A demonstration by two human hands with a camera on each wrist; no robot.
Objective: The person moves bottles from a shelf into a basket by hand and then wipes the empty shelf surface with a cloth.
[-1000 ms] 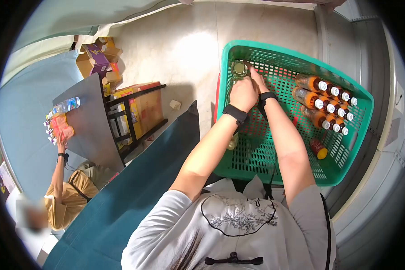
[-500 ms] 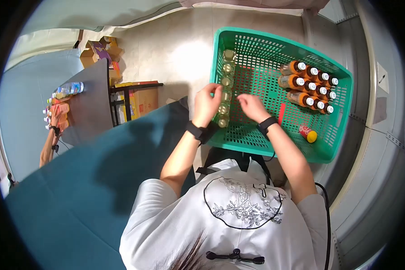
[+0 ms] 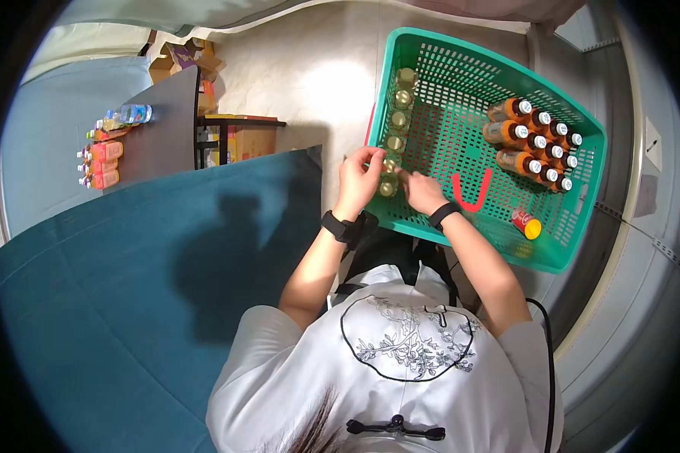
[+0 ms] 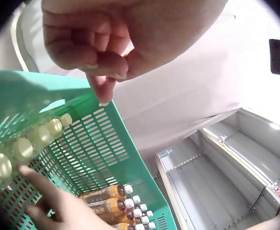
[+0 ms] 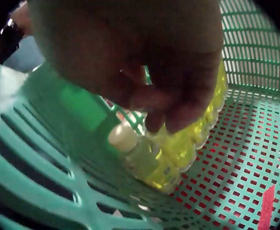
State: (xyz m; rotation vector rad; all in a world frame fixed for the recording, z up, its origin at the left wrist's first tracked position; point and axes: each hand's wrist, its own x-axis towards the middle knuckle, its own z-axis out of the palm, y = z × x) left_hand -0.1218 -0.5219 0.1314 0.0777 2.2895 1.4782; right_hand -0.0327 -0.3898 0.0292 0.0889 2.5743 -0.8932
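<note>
A green plastic basket (image 3: 449,121) holds a row of yellow-green bottles (image 3: 397,121) along its left wall. My left hand (image 3: 361,175) hovers over the near end of that row with curled fingers (image 4: 97,48), and nothing shows between them. My right hand (image 3: 423,190) reaches in from the right. Its fingertips (image 5: 164,115) close over the top of a yellow bottle, beside the nearest cream-capped bottle (image 5: 135,153). Orange bottles (image 3: 533,143) with white caps lie in rows at the basket's right side. A red bottle with a yellow cap (image 3: 525,223) lies near the front right corner.
A teal-covered table (image 3: 166,287) fills the left. Beyond it a dark table (image 3: 166,128) carries several drink bottles (image 3: 102,158), with cardboard boxes (image 3: 242,140) beneath. Grey metal shelving (image 3: 642,226) runs along the right of the basket. A red mark (image 3: 470,192) shows through the mesh.
Both hands have drawn back from the far end of the bottle row to its near end. The right hand has closed in to the left onto a bottle top. The view has shifted.
</note>
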